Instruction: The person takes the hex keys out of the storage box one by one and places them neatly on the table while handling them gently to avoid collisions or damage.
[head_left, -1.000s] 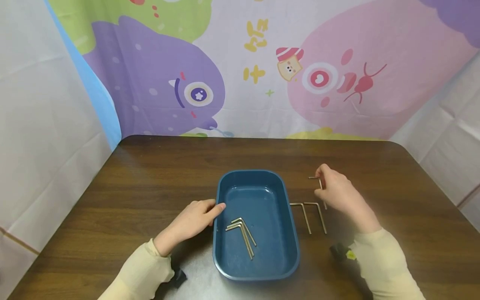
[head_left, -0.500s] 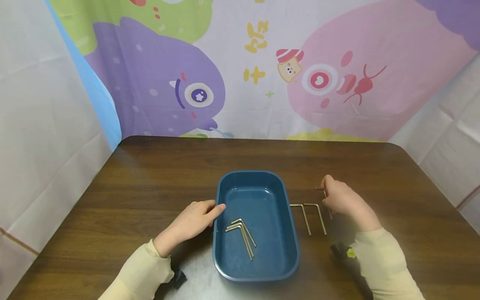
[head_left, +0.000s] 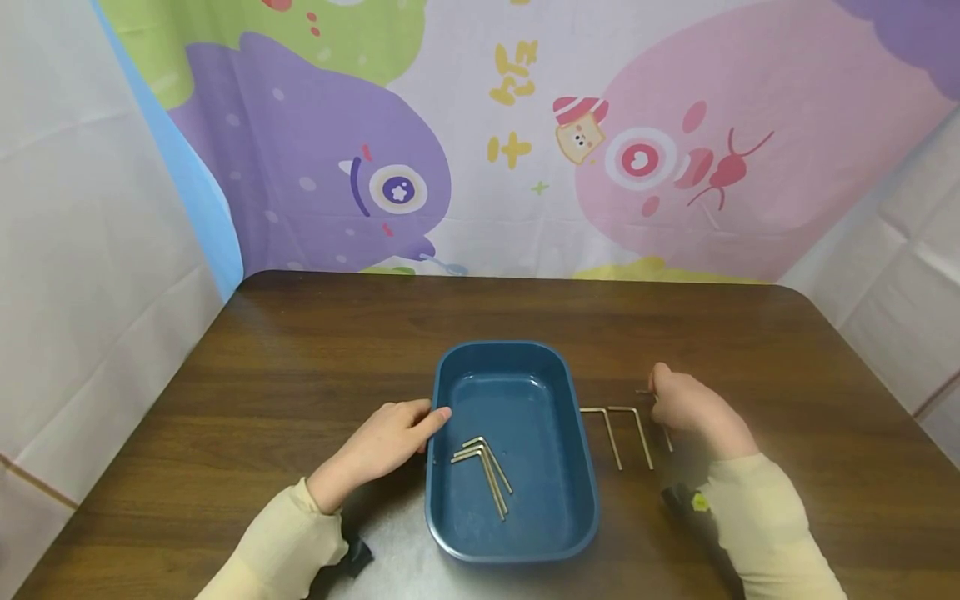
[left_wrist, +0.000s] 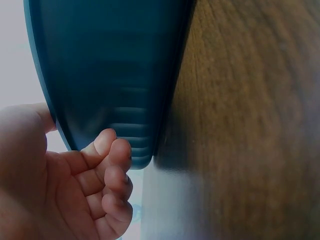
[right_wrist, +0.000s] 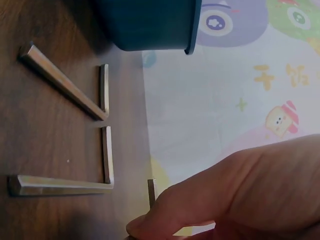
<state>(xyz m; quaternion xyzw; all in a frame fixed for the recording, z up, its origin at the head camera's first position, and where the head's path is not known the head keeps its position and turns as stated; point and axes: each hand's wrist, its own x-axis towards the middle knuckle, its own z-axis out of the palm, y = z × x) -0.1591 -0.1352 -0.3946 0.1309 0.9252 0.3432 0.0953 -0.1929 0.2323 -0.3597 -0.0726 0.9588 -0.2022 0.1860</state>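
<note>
A blue rectangular plastic bin (head_left: 525, 408) stands on the table, several L-shaped hex keys (head_left: 492, 485) lying inside it. My left hand (head_left: 382, 442) grips the bin's left side, thumb over the rim and curled fingers (left_wrist: 119, 155) along the outer wall. To the right of the bin, my right hand (head_left: 693, 412) pinches another hex key (head_left: 668, 441), its middle hidden behind the fingers. Between that hand and the bin, two hex keys lie side by side, the nearer-to-bin one (head_left: 613, 437) and its neighbour (head_left: 644, 437).
The brown wooden table (head_left: 300, 350) ends at the back against a cartoon-printed cloth (head_left: 480, 208). White cloth hangs at both sides. Dark objects sit under both wrists, the left one (head_left: 360, 557) beside the sleeve.
My right hand has come nearer and slightly right with its hex key, lowering it in line with the two on the table. The left hand and bin have stayed put.
</note>
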